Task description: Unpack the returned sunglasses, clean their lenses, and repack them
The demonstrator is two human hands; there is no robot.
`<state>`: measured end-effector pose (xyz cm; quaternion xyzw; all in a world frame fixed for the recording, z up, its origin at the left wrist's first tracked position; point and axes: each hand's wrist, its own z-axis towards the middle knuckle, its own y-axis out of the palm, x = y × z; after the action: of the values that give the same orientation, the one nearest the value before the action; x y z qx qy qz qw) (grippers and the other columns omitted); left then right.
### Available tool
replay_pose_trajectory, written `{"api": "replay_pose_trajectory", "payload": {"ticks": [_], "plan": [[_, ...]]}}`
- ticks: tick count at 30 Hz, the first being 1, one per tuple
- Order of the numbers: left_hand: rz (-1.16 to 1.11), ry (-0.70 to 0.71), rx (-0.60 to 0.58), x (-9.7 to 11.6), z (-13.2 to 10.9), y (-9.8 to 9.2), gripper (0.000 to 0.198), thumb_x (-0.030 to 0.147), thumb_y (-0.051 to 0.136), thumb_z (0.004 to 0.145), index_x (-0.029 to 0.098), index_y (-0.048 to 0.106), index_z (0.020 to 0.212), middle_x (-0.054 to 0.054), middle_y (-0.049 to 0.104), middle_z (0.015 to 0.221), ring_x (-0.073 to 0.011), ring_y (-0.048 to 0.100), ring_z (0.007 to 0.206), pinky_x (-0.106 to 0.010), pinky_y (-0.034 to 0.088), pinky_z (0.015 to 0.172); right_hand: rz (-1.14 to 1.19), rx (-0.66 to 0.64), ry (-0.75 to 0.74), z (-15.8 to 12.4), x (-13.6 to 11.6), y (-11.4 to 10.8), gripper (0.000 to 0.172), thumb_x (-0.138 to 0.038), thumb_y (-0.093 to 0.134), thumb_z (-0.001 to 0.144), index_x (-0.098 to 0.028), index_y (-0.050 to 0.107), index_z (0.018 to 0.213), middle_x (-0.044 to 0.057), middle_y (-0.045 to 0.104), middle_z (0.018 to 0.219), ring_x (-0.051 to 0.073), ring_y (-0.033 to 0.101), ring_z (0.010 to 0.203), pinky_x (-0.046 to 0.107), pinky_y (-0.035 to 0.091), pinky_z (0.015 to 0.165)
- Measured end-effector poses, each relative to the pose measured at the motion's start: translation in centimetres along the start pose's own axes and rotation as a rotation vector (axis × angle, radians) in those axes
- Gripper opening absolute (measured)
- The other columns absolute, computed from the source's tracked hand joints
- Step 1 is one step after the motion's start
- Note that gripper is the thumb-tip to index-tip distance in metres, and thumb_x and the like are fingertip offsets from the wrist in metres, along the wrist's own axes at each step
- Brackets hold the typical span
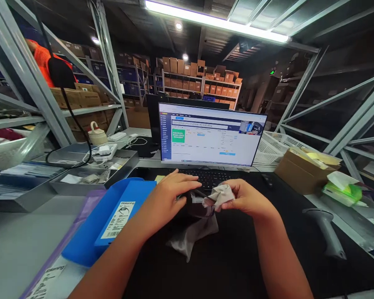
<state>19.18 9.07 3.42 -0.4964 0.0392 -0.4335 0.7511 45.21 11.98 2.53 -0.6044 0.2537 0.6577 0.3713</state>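
Observation:
My left hand (171, 195) lies over a dark curved item (201, 207), its fingers reaching across the top. The item's exact kind is hidden by my hands. My right hand (246, 198) pinches a crumpled beige cloth (221, 196) against the item's right end. Below both hands, a grey fabric pouch (191, 237) lies crumpled on the black desk mat (205, 265). A blue plastic case (112, 218) with a white barcode label sits just left of my left forearm.
A black keyboard (208, 178) and lit monitor (212, 135) stand ahead. A handheld barcode scanner (326, 232) lies right, near a cardboard box (305, 172). Metal trays (93, 174) hold papers and cables at left. Behind the shelving, a person in an orange top (42, 62) stands.

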Motion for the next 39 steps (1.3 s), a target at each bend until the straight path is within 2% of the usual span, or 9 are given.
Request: {"api": "replay_pose_trajectory", "payload": {"ticks": [3, 9, 15, 23, 28, 31, 34, 36, 39], "plan": [[0.046, 0.002, -0.007, 0.0, -0.1, -0.2, 0.063, -0.002, 0.046, 0.075, 0.03, 0.063, 0.126, 0.002, 0.063, 0.134, -0.019, 0.056, 0.126, -0.051, 0.028, 0.121, 0.002, 0.002, -0.016, 0.0, 0.0, -0.2, 0.033, -0.039, 0.089, 0.066, -0.016, 0.067, 0.078, 0.003, 0.069, 0.078, 0.02, 0.065, 0.076, 0.03, 0.048, 0.071], [0.064, 0.017, 0.016, -0.3, -0.1, -0.4, 0.062, -0.003, 0.047, 0.075, 0.028, 0.063, 0.126, -0.001, 0.064, 0.133, -0.02, 0.056, 0.125, -0.051, 0.03, 0.12, -0.009, 0.23, -0.086, -0.8, -0.7, -1.0, 0.026, -0.033, 0.077, 0.082, -0.021, 0.054, 0.086, -0.002, 0.068, 0.074, 0.015, 0.066, 0.068, 0.025, 0.048, 0.065], [0.071, 0.023, 0.022, 0.0, -0.1, -0.4, 0.063, -0.004, 0.047, 0.075, 0.028, 0.063, 0.127, -0.002, 0.064, 0.131, -0.0209, 0.057, 0.123, -0.054, 0.03, 0.119, -0.175, 0.253, -0.07, -0.8, -0.8, -0.3, 0.022, -0.035, 0.069, 0.088, -0.021, 0.053, 0.089, 0.001, 0.072, 0.076, 0.019, 0.07, 0.072, 0.029, 0.049, 0.069], [0.082, 0.013, 0.042, -0.4, -0.1, -0.1, 0.068, -0.007, 0.043, 0.071, 0.028, 0.064, 0.126, -0.002, 0.064, 0.132, -0.021, 0.056, 0.125, -0.052, 0.033, 0.118, -0.261, 0.177, -0.041, 0.4, 0.0, 1.9, 0.025, -0.024, 0.081, 0.072, -0.02, 0.056, 0.076, -0.001, 0.065, 0.074, 0.015, 0.06, 0.069, 0.024, 0.043, 0.059], [0.08, 0.039, 0.043, -0.8, -0.2, 0.3, 0.068, -0.008, 0.042, 0.07, 0.026, 0.066, 0.123, -0.003, 0.064, 0.131, -0.0204, 0.055, 0.127, -0.053, 0.029, 0.12, -0.211, 0.12, 0.012, 0.9, 0.8, 3.0, 0.036, -0.018, 0.084, 0.065, -0.02, 0.048, 0.068, -0.002, 0.062, 0.069, 0.015, 0.061, 0.066, 0.022, 0.042, 0.056], [0.13, 0.025, 0.144, -0.7, -0.1, 0.2, 0.067, -0.008, 0.044, 0.072, 0.025, 0.062, 0.127, -0.005, 0.061, 0.136, -0.0215, 0.052, 0.13, -0.052, 0.032, 0.118, -0.113, 0.159, 0.003, 1.0, 0.9, 3.6, 0.038, -0.015, 0.083, 0.064, -0.02, 0.046, 0.066, -0.004, 0.06, 0.066, 0.015, 0.062, 0.064, 0.023, 0.044, 0.058], [0.233, -0.105, 0.418, -0.2, -0.2, -0.1, 0.056, 0.004, 0.056, 0.08, 0.02, 0.055, 0.133, -0.011, 0.056, 0.139, -0.0283, 0.049, 0.13, -0.052, 0.042, 0.11, 0.071, 0.28, -0.039, 1.0, 0.4, 3.9, 0.042, -0.018, 0.086, 0.061, -0.02, 0.044, 0.063, -0.004, 0.061, 0.063, 0.016, 0.063, 0.061, 0.025, 0.049, 0.058], [0.27, -0.207, 0.528, 0.4, -0.3, -0.1, 0.042, 0.013, 0.057, 0.084, 0.017, 0.059, 0.126, -0.013, 0.062, 0.126, -0.0302, 0.056, 0.119, -0.051, 0.048, 0.102, 0.188, 0.385, -0.081, 1.2, 0.2, 4.2, 0.047, -0.021, 0.089, 0.058, -0.021, 0.042, 0.061, -0.003, 0.062, 0.061, 0.016, 0.063, 0.058, 0.027, 0.051, 0.057], [0.134, -0.311, 0.414, 1.7, -0.7, 0.6, 0.034, 0.017, 0.058, 0.081, 0.019, 0.06, 0.115, -0.01, 0.067, 0.108, -0.0268, 0.064, 0.098, -0.044, 0.055, 0.087, 0.315, 0.497, -0.153, 1.7, 0.4, 4.6, 0.053, -0.024, 0.092, 0.052, -0.021, 0.04, 0.059, -0.004, 0.06, 0.057, 0.015, 0.061, 0.055, 0.028, 0.052, 0.055]]}}
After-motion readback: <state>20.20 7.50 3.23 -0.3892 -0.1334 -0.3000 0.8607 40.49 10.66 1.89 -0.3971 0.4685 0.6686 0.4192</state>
